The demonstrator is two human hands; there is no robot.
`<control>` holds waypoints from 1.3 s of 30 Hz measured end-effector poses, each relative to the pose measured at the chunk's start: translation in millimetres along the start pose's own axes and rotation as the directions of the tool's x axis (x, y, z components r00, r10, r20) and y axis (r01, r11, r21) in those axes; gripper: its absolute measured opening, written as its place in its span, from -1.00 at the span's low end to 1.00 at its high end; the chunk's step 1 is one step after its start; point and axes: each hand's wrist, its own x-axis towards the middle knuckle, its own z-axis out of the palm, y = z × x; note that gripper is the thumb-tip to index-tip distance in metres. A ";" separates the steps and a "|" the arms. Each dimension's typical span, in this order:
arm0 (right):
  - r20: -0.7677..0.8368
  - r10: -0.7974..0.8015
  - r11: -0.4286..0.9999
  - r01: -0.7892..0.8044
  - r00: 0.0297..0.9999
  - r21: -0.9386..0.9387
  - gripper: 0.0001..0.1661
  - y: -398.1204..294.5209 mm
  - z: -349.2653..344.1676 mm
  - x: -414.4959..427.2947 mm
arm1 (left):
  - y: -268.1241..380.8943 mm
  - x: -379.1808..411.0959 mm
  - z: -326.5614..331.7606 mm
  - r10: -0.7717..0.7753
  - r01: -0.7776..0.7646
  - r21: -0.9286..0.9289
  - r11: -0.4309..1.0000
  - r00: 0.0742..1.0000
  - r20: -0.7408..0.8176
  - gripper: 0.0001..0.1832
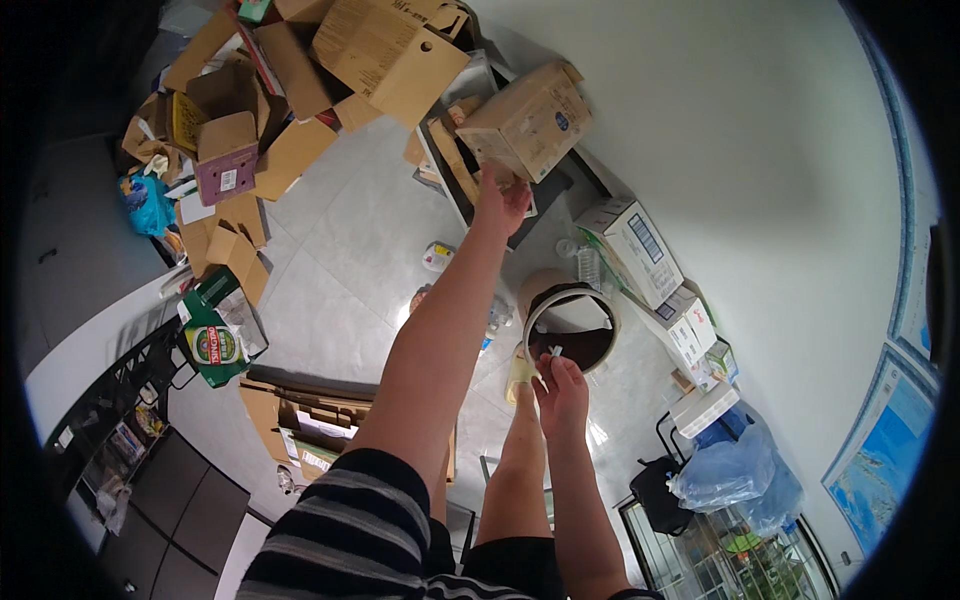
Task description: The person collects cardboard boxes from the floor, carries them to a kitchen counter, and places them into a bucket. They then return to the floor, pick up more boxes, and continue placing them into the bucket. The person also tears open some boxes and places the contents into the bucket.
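Observation:
My left hand (504, 201) is stretched out at the lower edge of a closed cardboard box (536, 124). Its fingertips overlap the box, and whether they grip it is hard to make out. Between the fingertips of my right hand (562, 390) is a small whitish object (556, 351), too small to name. This hand is at the near rim of a round waste bin (616, 330) with a dark liner. A white piece (576, 315) lies inside the bin. Under the cardboard box is a dark frame or low stand (448, 161) with cardboard strips on it.
Flattened and open cardboard boxes (292, 157) are heaped at the far left. White cartons (637, 244) line the wall at right. Plastic bottles (589, 266) stand by the bin. A green beer carton (217, 337) and an open cardboard box (322, 424) are on the left. Plastic bags (727, 472) hang lower right.

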 end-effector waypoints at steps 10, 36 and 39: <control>-0.125 -0.015 0.970 -0.016 0.992 -0.243 -0.93 -11.9 -73.6 -21.0 | 12.0 29.0 -13.6 0.249 -0.226 -0.160 0.961 0.958 0.145 -0.83; 0.523 -0.349 0.804 0.535 0.778 -0.259 -0.96 -226.4 -95.7 -236.0 | -72.1 -508.4 -17.7 0.600 -0.786 0.579 0.215 0.574 0.557 -0.73; 0.725 -0.330 0.650 0.703 0.604 -0.289 -0.95 -240.4 -76.8 -298.4 | -93.0 -590.5 -33.5 0.638 -0.764 0.643 0.060 0.525 0.564 -0.75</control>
